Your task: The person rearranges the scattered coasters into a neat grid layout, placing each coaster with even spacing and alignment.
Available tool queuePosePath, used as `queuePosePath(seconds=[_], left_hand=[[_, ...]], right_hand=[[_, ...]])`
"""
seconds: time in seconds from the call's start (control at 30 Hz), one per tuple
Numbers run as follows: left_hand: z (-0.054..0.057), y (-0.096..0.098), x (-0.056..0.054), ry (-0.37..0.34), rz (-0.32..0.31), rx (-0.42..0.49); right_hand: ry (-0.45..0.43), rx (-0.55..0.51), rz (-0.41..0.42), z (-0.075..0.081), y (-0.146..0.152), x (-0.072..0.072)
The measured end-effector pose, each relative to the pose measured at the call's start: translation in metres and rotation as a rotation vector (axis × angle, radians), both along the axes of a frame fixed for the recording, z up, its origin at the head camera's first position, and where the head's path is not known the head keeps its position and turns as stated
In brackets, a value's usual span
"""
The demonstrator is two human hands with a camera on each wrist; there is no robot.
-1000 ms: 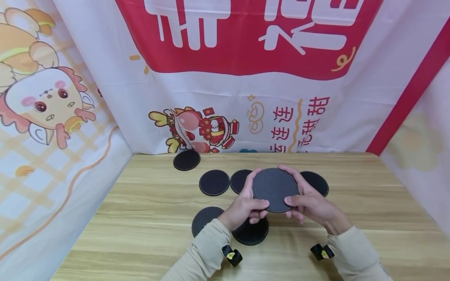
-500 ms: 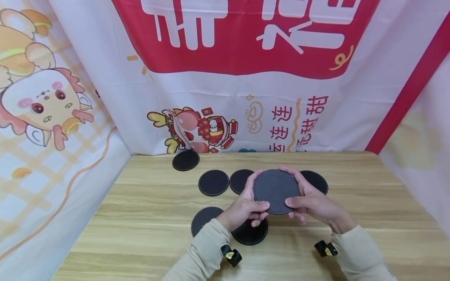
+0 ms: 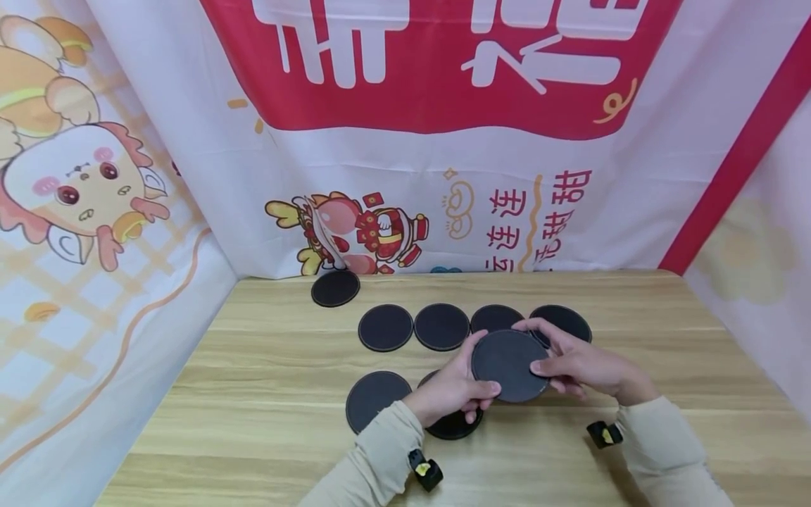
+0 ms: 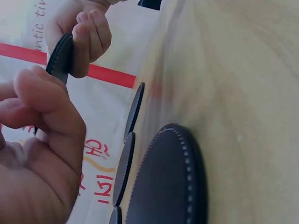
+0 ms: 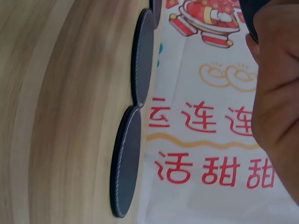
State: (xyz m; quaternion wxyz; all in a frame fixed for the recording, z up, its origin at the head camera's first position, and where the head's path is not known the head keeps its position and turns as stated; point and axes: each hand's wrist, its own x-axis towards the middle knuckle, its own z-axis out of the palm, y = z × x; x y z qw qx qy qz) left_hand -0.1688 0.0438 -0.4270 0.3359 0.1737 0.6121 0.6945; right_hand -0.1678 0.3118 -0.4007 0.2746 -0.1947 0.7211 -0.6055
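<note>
A round black coaster (image 3: 510,366) with stitched edging is held above the table between both hands. My left hand (image 3: 455,389) pinches its left side, thumb on the upper face and fingers behind. On the opposite side my right hand (image 3: 586,365) grips the rim the same way. In the left wrist view the coaster (image 4: 60,58) appears edge-on between the hands. Below the left hand lies another coaster (image 3: 453,422), partly covered by it. Beside that one is a coaster (image 3: 375,400) partly behind the left sleeve.
Behind the hands several coasters lie in a row, among them a left one (image 3: 385,328) and a right one (image 3: 564,324). A single coaster (image 3: 336,289) sits at the back left by the cloth. Printed cloth (image 3: 431,155) walls the wooden table (image 3: 253,394) at back and sides.
Both hands have shifted slightly right and toward the near side with the coaster, which has tilted a little. A coaster in the back row that was hidden behind it now shows.
</note>
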Motion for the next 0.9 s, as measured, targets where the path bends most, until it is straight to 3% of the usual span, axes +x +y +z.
queuePosePath(seconds=[0.2,0.4,0.67,0.77,0.9], left_hand=[[-0.004,0.000,-0.001,0.074,-0.027,-0.129],[-0.005,-0.004,-0.002,0.270,-0.057,-0.311],[-0.002,-0.007,-0.003,0.506,-0.041,-0.523],[-0.002,-0.008,-0.003,0.619,-0.094,-0.636],[-0.003,-0.009,-0.002,0.736,-0.228,-0.800]], right_hand=[[-0.032,0.032,0.038,-0.002,0.007,-0.003],[-0.050,0.082,0.077,-0.005,0.015,-0.003],[-0.034,0.180,0.104,-0.012,0.018,-0.002],[-0.026,0.233,0.093,-0.015,0.017,-0.001],[-0.029,0.296,0.084,-0.018,0.014,0.001]])
